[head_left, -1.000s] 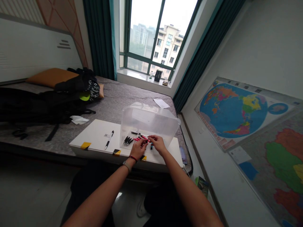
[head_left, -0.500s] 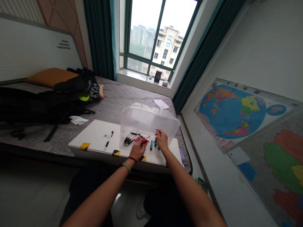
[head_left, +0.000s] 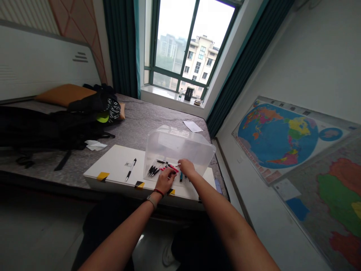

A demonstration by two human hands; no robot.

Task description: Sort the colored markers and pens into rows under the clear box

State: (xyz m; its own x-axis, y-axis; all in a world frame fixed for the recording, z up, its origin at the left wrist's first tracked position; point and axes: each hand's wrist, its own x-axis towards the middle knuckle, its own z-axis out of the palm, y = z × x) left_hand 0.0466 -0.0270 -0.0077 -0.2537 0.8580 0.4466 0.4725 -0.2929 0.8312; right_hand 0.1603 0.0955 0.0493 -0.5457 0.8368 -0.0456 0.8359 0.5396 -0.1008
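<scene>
A clear plastic bin [head_left: 180, 145] lies on its side on a white box, its opening toward me. In and before it are several black pens [head_left: 153, 170], a red pen [head_left: 173, 168] and a teal pen [head_left: 181, 177]. My left hand [head_left: 166, 181] is closed at the front of the bin, with a red pen at its fingertips. My right hand [head_left: 186, 166] hovers just right of it, fingers pinched together; what they hold, if anything, is too small to name. Farther left on the box rests a single black-and-white pen [head_left: 131, 169].
The white box [head_left: 113, 163] has yellow-and-black tape along its front edge and stands on a grey mattress [head_left: 141, 113]. Black bags [head_left: 56, 128] and a crumpled tissue [head_left: 96, 145] lie to the left. Behind the bin is a white paper [head_left: 193, 126]. A wall with maps rises at the right.
My right hand has moved left, from above the teal pens toward the red pens and my left hand. My left hand has stayed nearly in place. The view has shifted slightly.
</scene>
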